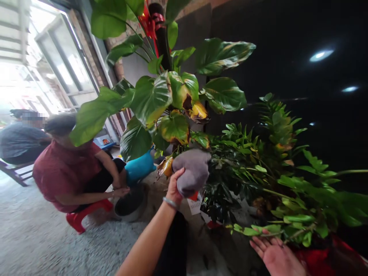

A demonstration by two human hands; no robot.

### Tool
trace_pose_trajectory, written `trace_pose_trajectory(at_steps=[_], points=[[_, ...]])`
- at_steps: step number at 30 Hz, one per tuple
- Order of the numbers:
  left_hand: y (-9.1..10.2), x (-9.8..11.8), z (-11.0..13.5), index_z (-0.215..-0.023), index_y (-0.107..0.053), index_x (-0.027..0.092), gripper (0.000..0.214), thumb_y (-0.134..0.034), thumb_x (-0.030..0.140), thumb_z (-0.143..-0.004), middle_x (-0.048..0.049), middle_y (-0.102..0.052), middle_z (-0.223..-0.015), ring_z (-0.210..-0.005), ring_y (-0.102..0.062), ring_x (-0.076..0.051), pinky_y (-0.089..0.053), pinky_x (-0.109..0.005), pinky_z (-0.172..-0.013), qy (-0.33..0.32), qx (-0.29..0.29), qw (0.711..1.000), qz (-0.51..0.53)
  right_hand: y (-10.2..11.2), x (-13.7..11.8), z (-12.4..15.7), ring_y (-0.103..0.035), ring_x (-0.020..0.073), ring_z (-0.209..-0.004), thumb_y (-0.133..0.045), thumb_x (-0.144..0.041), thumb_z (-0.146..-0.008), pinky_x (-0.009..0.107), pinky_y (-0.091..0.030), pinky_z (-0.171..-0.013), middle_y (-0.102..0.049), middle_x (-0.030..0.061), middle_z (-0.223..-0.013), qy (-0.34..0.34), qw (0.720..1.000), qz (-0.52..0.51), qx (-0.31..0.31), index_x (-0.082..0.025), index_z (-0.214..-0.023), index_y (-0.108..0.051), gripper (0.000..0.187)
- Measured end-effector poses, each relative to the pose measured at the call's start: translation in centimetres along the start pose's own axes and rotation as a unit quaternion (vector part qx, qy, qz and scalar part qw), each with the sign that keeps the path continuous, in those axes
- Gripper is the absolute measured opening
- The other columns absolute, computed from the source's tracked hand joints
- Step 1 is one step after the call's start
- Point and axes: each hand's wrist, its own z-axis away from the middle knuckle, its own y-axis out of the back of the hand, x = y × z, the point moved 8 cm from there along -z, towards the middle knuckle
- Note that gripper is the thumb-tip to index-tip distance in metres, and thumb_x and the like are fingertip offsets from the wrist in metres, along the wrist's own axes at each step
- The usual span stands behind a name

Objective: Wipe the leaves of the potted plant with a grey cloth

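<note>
My left hand [175, 188], with a bangle at the wrist, grips a bunched grey cloth [192, 172] in front of the lower leaves of a tall potted plant. Some of that plant's broad leaves [155, 97] are yellow and brown at the edges. At the lower right, my right hand [277, 255] is palm up with its fingers stretched out beneath a low green stem [264, 230] of a leafy plant. Whether the fingertips touch the stem I cannot make out. No object lies in the right palm.
A person in a dark red shirt [61, 172] sits on a red stool [86, 214] at the left, hands over a dark bucket [129, 205]. Another person [23, 134] sits farther back. A glossy black panel [287, 50] stands behind the plants.
</note>
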Motion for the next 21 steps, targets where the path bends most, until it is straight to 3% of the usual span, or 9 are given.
trace_pose_trajectory(at_steps=[2,4,6,9,11,14,18,21], points=[[-1.7,0.8,-2.1,-0.078,-0.064,0.013,0.009,-0.055,0.011,-0.077,0.0,-0.069,-0.057,-0.048,-0.064,-0.014,-0.052,-0.023,-0.056,-0.008,-0.004,1.0,0.002,-0.5,0.1,-0.2,-0.063,0.0348,-0.093,-0.072,-0.046,-0.055,0.064,-0.031,-0.098,-0.071,0.0111,-0.095,0.007,1.0,0.012,-0.01,-0.026,-0.085,-0.07,0.036],[-1.5,-1.1,-3.3,-0.08,-0.064,0.013,0.009,-0.055,0.014,-0.08,0.0001,-0.068,-0.055,-0.046,-0.064,-0.014,-0.053,-0.023,-0.056,0.048,0.019,0.998,-0.024,-1.2,0.2,-0.2,-0.061,0.0355,-0.1,-0.07,-0.05,-0.056,0.063,-0.03,-0.099,-0.069,0.0131,-0.1,0.016,1.0,0.014,-0.016,-0.025,-0.089,-0.07,0.042],[0.5,-4.5,-3.1,-0.084,-0.064,0.009,0.013,-0.053,0.015,-0.082,-0.0031,-0.068,-0.051,-0.042,-0.063,-0.016,-0.053,-0.027,-0.055,0.118,0.044,0.99,-0.061,-1.8,0.3,-0.1,-0.059,0.0352,-0.105,-0.067,-0.055,-0.058,0.061,-0.029,-0.1,-0.068,0.014,-0.103,0.02,1.0,0.005,-0.014,-0.024,-0.092,-0.069,0.047],[5.3,-9.1,-0.7,-0.09,-0.063,0.0,0.019,-0.051,0.012,-0.082,-0.0096,-0.067,-0.05,-0.039,-0.062,-0.022,-0.054,-0.034,-0.057,0.205,0.072,0.97,-0.107,-2.2,0.4,0.4,-0.059,0.0333,-0.106,-0.067,-0.055,-0.06,0.057,-0.031,-0.101,-0.069,0.0122,-0.101,0.015,1.0,-0.022,0.012,-0.024,-0.091,-0.069,0.043],[7.8,-10.1,1.1,-0.09,-0.064,-0.001,0.021,-0.051,0.014,-0.083,-0.0125,-0.069,-0.054,-0.047,-0.066,-0.024,-0.055,-0.035,-0.061,0.234,0.085,0.962,-0.11,-2.3,0.2,0.6,-0.058,0.0327,-0.106,-0.067,-0.051,-0.061,0.056,-0.032,-0.1,-0.069,0.0113,-0.101,0.017,0.999,-0.033,0.012,-0.025,-0.09,-0.069,0.039],[8.0,-7.5,2.2,-0.083,-0.064,0.003,0.018,-0.05,0.015,-0.084,-0.0116,-0.069,-0.054,-0.047,-0.066,-0.023,-0.054,-0.032,-0.057,0.192,0.084,0.973,-0.1,-2.4,0.0,0.6,-0.059,0.0335,-0.105,-0.066,-0.052,-0.063,0.058,-0.032,-0.099,-0.069,0.0113,-0.101,0.031,0.999,-0.037,-0.001,-0.026,-0.09,-0.068,0.038],[3.8,-2.2,1.3,-0.072,-0.061,0.01,0.018,-0.047,0.008,-0.084,-0.0056,-0.068,-0.053,-0.044,-0.064,-0.017,-0.052,-0.025,-0.049,0.067,0.058,0.994,-0.06,-2.5,0.0,0.6,-0.061,0.0339,-0.101,-0.07,-0.055,-0.058,0.06,-0.03,-0.099,-0.068,0.0122,-0.104,0.048,0.997,-0.051,0.021,-0.024,-0.091,-0.068,0.046],[1.6,-2.5,0.6,-0.072,-0.061,0.011,0.017,-0.049,0.006,-0.082,-0.0044,-0.069,-0.053,-0.044,-0.064,-0.016,-0.052,-0.023,-0.05,0.05,0.035,0.996,-0.057,-3.2,0.2,0.7,-0.062,0.0329,-0.097,-0.075,-0.053,-0.051,0.059,-0.029,-0.1,-0.069,0.0122,-0.102,0.039,0.997,-0.056,0.037,-0.022,-0.09,-0.069,0.05]])
